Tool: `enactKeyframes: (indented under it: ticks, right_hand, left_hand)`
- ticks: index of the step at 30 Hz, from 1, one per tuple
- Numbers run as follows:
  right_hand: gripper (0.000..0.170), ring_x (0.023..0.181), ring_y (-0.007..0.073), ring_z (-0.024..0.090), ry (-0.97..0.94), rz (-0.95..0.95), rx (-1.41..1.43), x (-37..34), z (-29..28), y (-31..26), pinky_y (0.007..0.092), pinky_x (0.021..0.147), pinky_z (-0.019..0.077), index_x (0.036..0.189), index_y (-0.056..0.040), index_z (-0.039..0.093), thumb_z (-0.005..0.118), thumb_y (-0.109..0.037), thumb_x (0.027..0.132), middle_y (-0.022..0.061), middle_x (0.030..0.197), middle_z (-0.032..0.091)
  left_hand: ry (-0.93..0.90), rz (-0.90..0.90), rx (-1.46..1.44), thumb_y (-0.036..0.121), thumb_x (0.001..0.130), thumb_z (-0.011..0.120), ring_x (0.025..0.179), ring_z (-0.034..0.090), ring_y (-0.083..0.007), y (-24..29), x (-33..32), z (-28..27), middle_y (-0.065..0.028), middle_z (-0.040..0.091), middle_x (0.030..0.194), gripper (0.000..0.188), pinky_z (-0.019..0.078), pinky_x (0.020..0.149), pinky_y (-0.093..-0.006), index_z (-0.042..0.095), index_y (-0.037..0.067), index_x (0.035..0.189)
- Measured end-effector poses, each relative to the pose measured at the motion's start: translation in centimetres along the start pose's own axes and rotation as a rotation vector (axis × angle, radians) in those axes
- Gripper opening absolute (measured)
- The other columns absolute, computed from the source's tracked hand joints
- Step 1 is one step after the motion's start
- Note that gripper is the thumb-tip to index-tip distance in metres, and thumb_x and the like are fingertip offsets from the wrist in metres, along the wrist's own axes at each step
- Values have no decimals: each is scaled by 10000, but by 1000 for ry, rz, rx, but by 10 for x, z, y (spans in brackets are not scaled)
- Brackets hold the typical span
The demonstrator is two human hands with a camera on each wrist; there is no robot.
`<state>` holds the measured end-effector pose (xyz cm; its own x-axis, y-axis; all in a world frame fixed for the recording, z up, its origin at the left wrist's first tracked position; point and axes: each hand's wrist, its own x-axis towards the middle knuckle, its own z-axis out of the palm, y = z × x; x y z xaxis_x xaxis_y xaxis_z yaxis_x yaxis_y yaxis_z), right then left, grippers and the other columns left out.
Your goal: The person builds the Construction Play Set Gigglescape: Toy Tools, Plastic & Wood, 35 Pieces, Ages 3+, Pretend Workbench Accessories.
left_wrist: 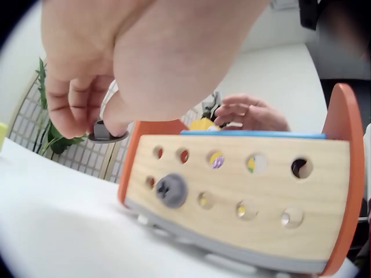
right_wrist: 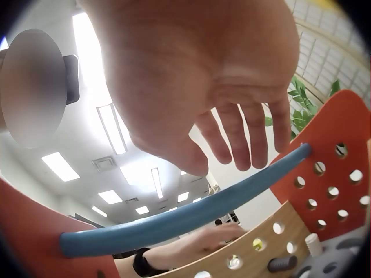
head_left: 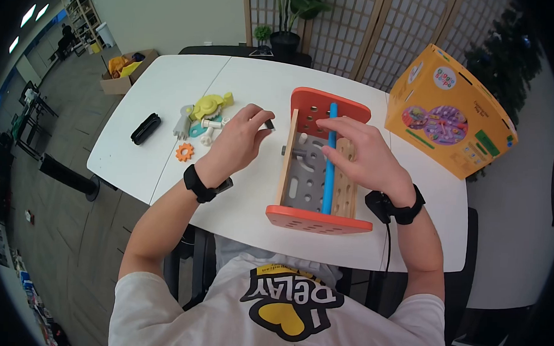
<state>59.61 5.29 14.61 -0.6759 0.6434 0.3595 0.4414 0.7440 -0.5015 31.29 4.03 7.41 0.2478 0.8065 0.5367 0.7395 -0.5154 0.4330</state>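
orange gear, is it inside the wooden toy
No, the gear lies on the white table, to the left of the toy.

Printed words on a white T-shirt [head_left: 219,314] and on a large orange-yellow cardboard box [head_left: 449,113].
In the head view, we read the shirt's lettering upside down: a capital "I" beside a yellow heart with a thick black outline [head_left: 285,319], and "RELAY" in big capitals; smaller letters on a yellow patch seem to say "Canadian". On the box, a round white logo [head_left: 445,78] reads "giggle" above a second word we make out as "scape" or "scope"; the other printing there is too small for us to read.
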Motion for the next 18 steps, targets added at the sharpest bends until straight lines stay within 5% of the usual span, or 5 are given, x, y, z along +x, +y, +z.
enactKeyframes:
  ticks: [6, 12, 18]
  right_hand:
    - [507, 1055, 258, 723, -15, 28, 91, 5, -2, -18, 354, 931, 563, 1346, 9, 628, 765, -184, 898, 162, 1192, 718]
    - [459, 1044, 233, 745, 56, 119, 495, 15, 10, -13, 345, 938, 585, 1334, 57, 618, 736, -171, 952, 177, 1156, 745]
    - [413, 1067, 199, 725, 164, 165, 631, 17, 24, -4, 322, 935, 591, 1331, 55, 626, 712, -135, 975, 165, 1169, 737]
  left_hand:
    - [164, 118, -89, 111, 863, 819, 762, 713, -256, 48, 11, -20, -90, 744, 906, 237, 562, 660, -348, 695, 34, 1050]
    - [246, 375, -103, 92, 797, 860, 812, 756, -263, 53, 23, -14, -113, 770, 949, 219, 607, 682, -327, 723, 41, 960]
    - [261, 422, -60, 106, 807, 846, 863, 759, -275, 51, 26, -8, -121, 764, 1028, 243, 621, 708, -344, 760, 40, 1026]
